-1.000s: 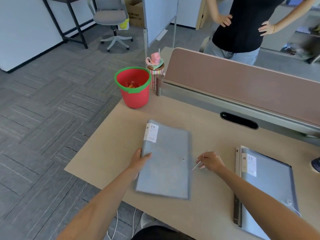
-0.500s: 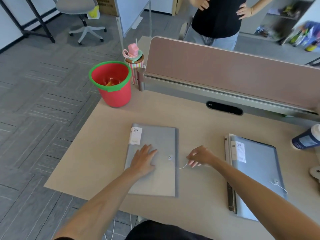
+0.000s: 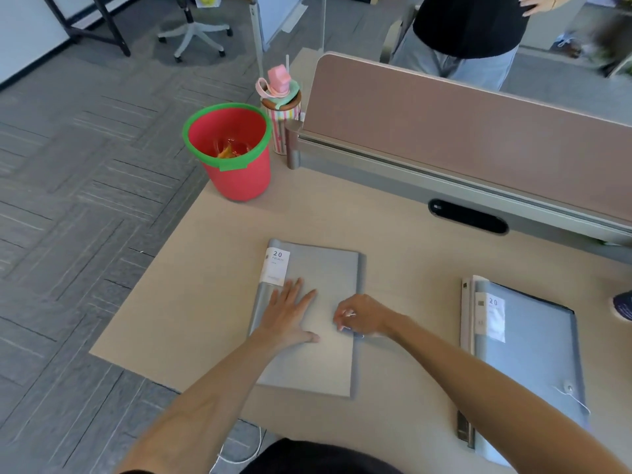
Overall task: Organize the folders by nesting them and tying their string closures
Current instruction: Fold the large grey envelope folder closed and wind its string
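Note:
A closed grey folder (image 3: 318, 364) with a white "20" label lies flat on the desk in front of me. My left hand (image 3: 290, 316) rests palm down on its cover, fingers spread. My right hand (image 3: 362, 316) sits over the folder's right edge, where the button clasp was, with its fingertips pinched on the thin white string (image 3: 349, 315). The clasp itself is hidden under that hand. A second blue-grey folder stack (image 3: 533, 364) lies to the right, its string (image 3: 578, 401) loose by its button.
A red bucket (image 3: 239, 172) with a green rim stands at the desk's far left corner, a striped cup (image 3: 278, 118) with a pink lid behind it. A brown divider panel (image 3: 478, 131) runs along the back; a person stands beyond it. A dark object (image 3: 623, 305) touches the right edge.
My left hand moved from the folder's left edge onto its cover. My right hand came in from the right with the string and now sits over the clasp. The folder lies flat.

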Tool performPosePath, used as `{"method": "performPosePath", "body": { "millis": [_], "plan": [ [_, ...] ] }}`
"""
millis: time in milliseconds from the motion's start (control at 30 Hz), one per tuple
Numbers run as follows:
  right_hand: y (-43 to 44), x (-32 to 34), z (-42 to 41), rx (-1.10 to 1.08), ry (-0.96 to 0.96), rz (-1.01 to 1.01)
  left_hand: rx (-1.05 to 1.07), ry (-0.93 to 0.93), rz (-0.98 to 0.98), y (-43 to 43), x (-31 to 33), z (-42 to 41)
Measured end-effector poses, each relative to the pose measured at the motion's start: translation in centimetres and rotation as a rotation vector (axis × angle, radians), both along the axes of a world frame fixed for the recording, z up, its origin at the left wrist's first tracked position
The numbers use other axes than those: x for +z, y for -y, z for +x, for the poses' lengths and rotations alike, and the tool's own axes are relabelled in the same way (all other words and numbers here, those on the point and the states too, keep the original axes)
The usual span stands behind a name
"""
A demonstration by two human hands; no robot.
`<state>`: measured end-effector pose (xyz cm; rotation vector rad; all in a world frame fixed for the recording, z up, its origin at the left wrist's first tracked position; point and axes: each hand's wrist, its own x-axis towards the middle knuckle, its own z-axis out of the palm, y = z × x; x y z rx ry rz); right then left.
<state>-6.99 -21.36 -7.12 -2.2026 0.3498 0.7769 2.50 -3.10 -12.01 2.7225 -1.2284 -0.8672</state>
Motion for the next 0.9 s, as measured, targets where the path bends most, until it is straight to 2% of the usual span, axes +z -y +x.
{"method": "performPosePath", "body": {
  "millis": [200,467,633,800,900],
  "plan": [
    [-0.5,-1.7,1.8,0.085,0.002,-0.112,0.018,-0.013,-0.009,0.1,-0.1,0.0],
    [0.3,-2.2,2.9,-0.146,0.058,-0.143,0.045,-0.041,-0.015,0.1,-0.4,0.0],
    [1.5,-1.7,1.7,-0.247,0.024,-0.208,0.033,-0.026,-0.016,0.1,-0.4,0.0],
    [2.6,-1.3,-0.4,-0.161,-0.010,-0.301,0.032,-0.026,-0.001,0.2,-0.2,0.0],
    [2.7,-1.6,-1.8,-0.031,0.013,-0.358,0.014,-0.026,0.020,0.3,0.1,0.0]
  ]
}}
